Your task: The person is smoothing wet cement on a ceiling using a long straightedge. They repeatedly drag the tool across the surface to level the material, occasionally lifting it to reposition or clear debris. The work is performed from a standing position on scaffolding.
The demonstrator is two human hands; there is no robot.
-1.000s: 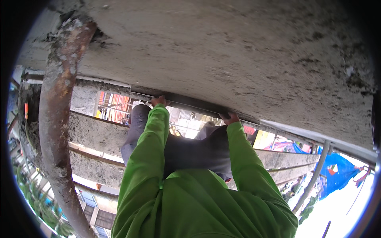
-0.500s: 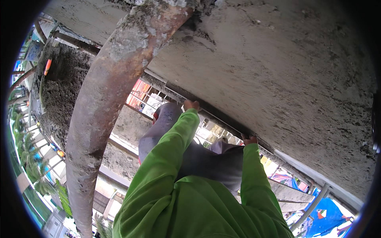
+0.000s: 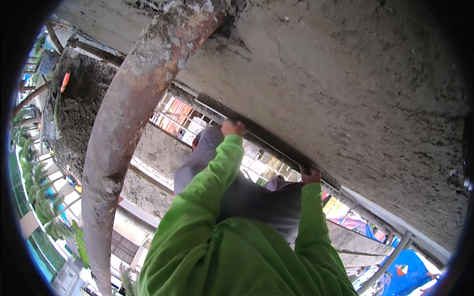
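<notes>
A long, straight bar [image 3: 274, 150], like a plasterer's straightedge, lies along the lower part of a grey plastered wall [image 3: 345, 98]. My left hand [image 3: 232, 128] is closed around its edge toward the left. Farther right, my right hand [image 3: 310, 175] grips the same bar, fingers curled over it. Both arms reach forward in green sleeves. The bar seems to touch the wall's surface, which looks damp and smeared, rougher toward the right. Parts of the fingers are hidden behind the bar.
A thick, rusty, mortar-stained pole [image 3: 116, 123] rises close at my left. Beneath me are grey-clad legs and mortar-crusted planks [image 3: 160, 153] with gaps showing ground far below. A thinner pole [image 3: 390, 261] and blue sheeting [image 3: 407, 271] are at lower right.
My left hand has shifted slightly left and up, the bar's left end showing a little farther left. My right hand stays nearly in place, still gripping. The view has shifted slightly.
</notes>
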